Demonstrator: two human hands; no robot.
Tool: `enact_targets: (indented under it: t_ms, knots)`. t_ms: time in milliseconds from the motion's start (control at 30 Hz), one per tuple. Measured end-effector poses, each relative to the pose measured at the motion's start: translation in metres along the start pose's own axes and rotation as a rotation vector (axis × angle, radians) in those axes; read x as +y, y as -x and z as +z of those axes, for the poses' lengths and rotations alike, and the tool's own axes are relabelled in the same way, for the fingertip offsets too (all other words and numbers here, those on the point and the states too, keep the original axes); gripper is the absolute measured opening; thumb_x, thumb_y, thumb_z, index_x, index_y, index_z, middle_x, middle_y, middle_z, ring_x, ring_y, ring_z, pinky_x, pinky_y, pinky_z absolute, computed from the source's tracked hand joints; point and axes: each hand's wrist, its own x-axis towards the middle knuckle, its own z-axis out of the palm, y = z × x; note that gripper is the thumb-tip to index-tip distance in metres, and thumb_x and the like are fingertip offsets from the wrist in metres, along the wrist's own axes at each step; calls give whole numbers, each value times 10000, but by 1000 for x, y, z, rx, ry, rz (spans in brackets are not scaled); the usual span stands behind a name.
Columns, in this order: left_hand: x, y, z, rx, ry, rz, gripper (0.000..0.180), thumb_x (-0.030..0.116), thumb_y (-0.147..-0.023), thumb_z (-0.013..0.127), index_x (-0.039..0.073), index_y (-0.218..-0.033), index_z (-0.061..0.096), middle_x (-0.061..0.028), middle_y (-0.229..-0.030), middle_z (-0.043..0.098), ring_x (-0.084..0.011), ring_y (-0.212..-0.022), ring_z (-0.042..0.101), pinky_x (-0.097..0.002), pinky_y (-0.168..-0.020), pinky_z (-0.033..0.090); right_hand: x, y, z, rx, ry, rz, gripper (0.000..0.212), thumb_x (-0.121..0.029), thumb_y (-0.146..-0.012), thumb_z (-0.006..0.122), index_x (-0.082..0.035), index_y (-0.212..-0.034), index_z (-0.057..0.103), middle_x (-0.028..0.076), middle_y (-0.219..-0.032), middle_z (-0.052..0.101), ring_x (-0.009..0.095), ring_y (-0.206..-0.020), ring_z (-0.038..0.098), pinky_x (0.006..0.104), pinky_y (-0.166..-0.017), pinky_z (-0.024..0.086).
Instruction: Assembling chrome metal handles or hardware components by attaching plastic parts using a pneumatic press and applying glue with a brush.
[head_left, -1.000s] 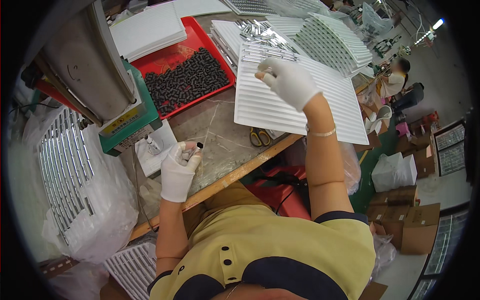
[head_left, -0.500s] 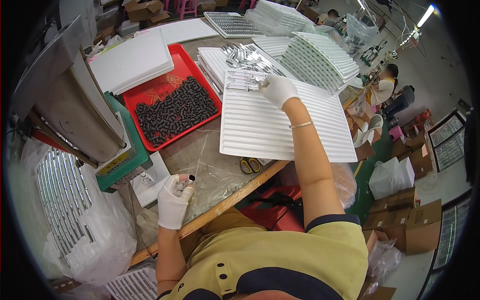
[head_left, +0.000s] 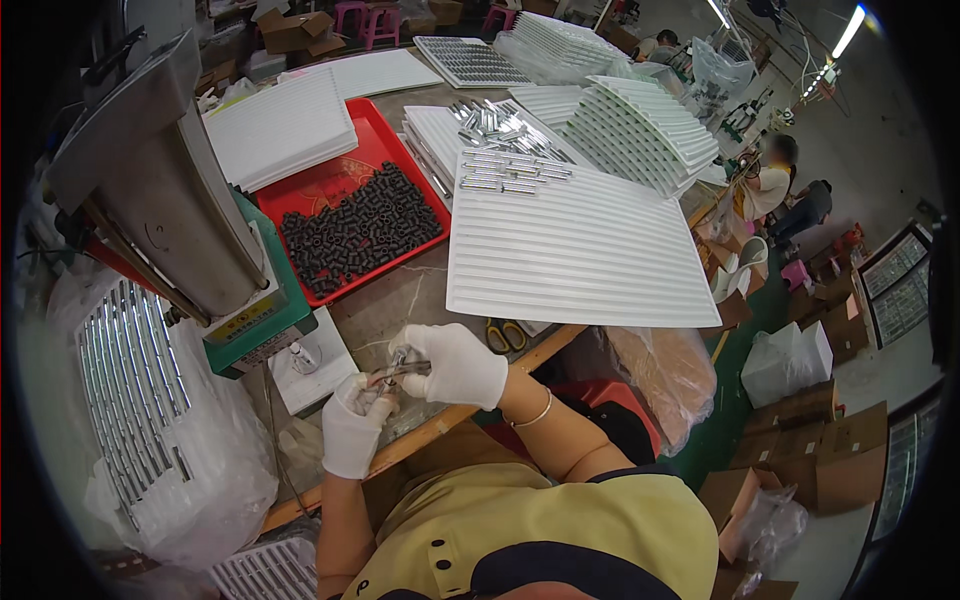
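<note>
In white gloves, my two hands meet above the near edge of the table. My right hand (head_left: 462,366) pinches a short shiny metal tube (head_left: 408,368), held just over the fingers of the other hand. My left hand (head_left: 350,432) is closed, thumb and fingertips together; what it grips is mostly covered by the fingers. Beyond them lies a white ridged tray (head_left: 575,255) with several metal tubes (head_left: 500,172) in its upper left grooves. A red tray (head_left: 372,118) holds a pile of small black sleeves (head_left: 360,225).
At my left stands a press with a green base (head_left: 262,340) and a small metal fixture (head_left: 302,355) on a white plate. Black-and-yellow scissors (head_left: 505,334) lie by the table edge. Stacked white trays (head_left: 645,130) stand at the back. Bagged metal tubes (head_left: 130,380) are at far left.
My right hand has come from the ridged tray down to my left hand, bringing a metal tube. The black-ended piece seen in my left hand is now hidden by fingers.
</note>
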Motion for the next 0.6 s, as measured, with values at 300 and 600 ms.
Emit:
enact_targets:
  t_ms: [300, 600]
  knots:
    - [-1, -7, -4, 162, -199, 59, 375, 91, -755, 737, -23, -1047, 531, -56, -854, 631, -72, -700, 582, -216, -608, 472, 18, -9, 30, -97, -291, 73, 261, -68, -750, 718, -5, -975, 602, 23, -688, 601, 44, -614, 526, 220, -569, 471]
    - [-22, -42, -82, 558, -1057, 361, 459, 166, -710, 723, 41, -1103, 521, -132, -828, 605, -230, -645, 585, -328, -629, 482, 39, -77, 73, 48, -188, 130, 238, -114, -732, 719, -17, -915, 603, 69, -727, 651, 102, -641, 596, 255, -616, 481]
